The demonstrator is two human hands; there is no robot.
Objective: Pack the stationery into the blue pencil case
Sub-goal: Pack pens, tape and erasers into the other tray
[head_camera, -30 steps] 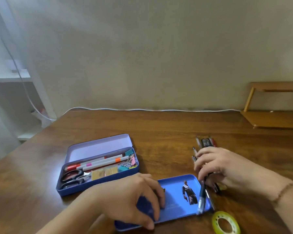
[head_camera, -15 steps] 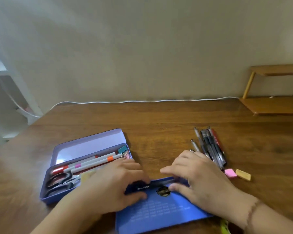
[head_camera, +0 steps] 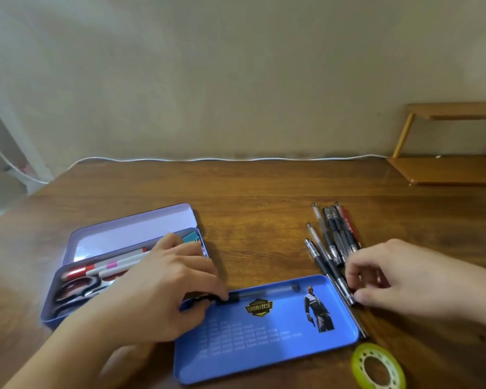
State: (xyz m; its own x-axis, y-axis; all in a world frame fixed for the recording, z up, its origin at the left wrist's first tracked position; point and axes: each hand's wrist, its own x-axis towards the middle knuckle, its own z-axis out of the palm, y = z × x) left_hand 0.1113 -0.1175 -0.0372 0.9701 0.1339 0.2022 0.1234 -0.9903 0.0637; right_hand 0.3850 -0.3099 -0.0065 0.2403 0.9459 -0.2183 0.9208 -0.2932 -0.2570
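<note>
The blue pencil case (head_camera: 264,346) lies open and flat in front of me, printed with a figure and a badge. One black pen (head_camera: 264,292) lies along its far wall. My left hand (head_camera: 163,290) rests over the case's left end, fingertips closed on that pen's dark end. To the right of the case several loose pens (head_camera: 337,234) lie on the desk. My right hand (head_camera: 399,276) pinches the near end of one of them, a black pen (head_camera: 328,268), just beside the case's right corner.
A purple tin (head_camera: 129,234) stands open at the left, holding scissors (head_camera: 76,287), markers (head_camera: 115,265) and clips. A roll of clear tape (head_camera: 378,366) lies at the near right. A wooden shelf (head_camera: 446,169) sits at the far right, and a white cable (head_camera: 236,159) runs along the wall.
Both hands were together over the case's far edge, laying the pen down. My right hand has since moved right to the loose pens. My left hand stays on the pen in the case.
</note>
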